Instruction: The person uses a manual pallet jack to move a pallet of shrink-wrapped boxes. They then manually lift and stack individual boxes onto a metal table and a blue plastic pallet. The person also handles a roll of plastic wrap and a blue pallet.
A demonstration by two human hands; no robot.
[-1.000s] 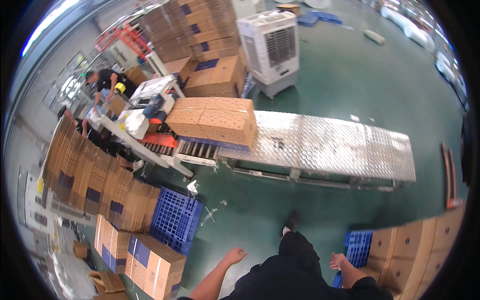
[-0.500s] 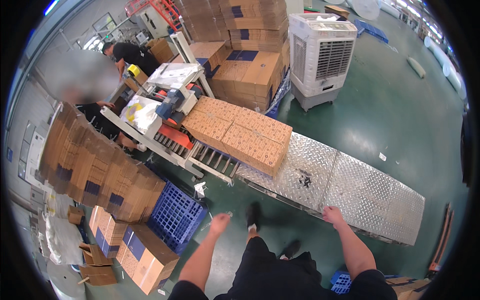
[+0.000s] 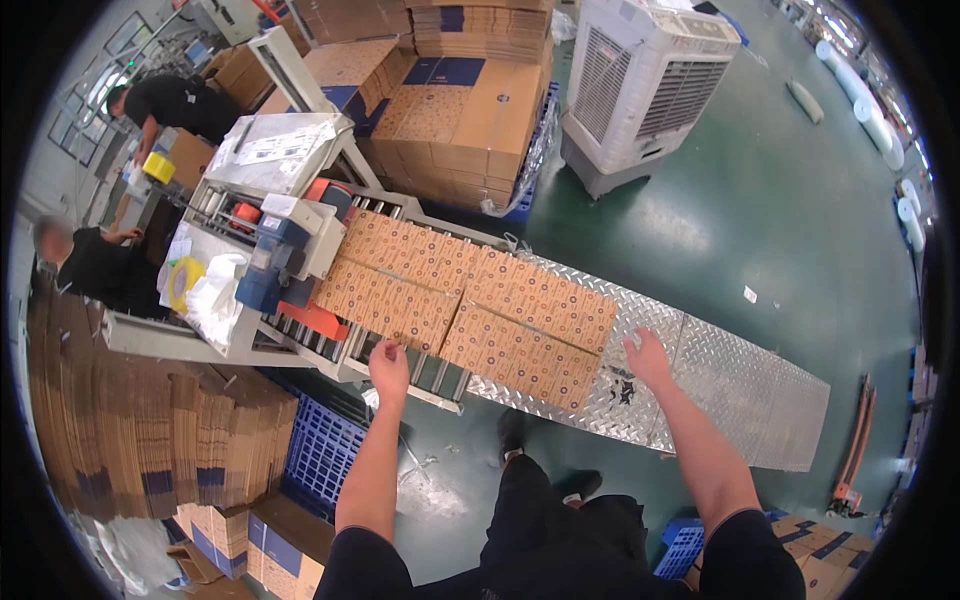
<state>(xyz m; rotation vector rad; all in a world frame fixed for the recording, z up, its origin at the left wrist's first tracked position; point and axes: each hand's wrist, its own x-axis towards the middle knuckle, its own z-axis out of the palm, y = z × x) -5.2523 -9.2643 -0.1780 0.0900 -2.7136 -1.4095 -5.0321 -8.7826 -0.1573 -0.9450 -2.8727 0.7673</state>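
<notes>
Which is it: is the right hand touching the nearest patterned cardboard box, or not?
Apart. The head view shows a strip of silvery diamond-plate metal between the right hand and the patterned cardboard box.

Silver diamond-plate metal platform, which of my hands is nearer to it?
Right. Your right hand appears over the silver platform, just beyond the brown patterned cardboard cartons; your left hand is off its left end, at the cartons' near side.

Head-worn fisheye, facing downward, wide view
</notes>
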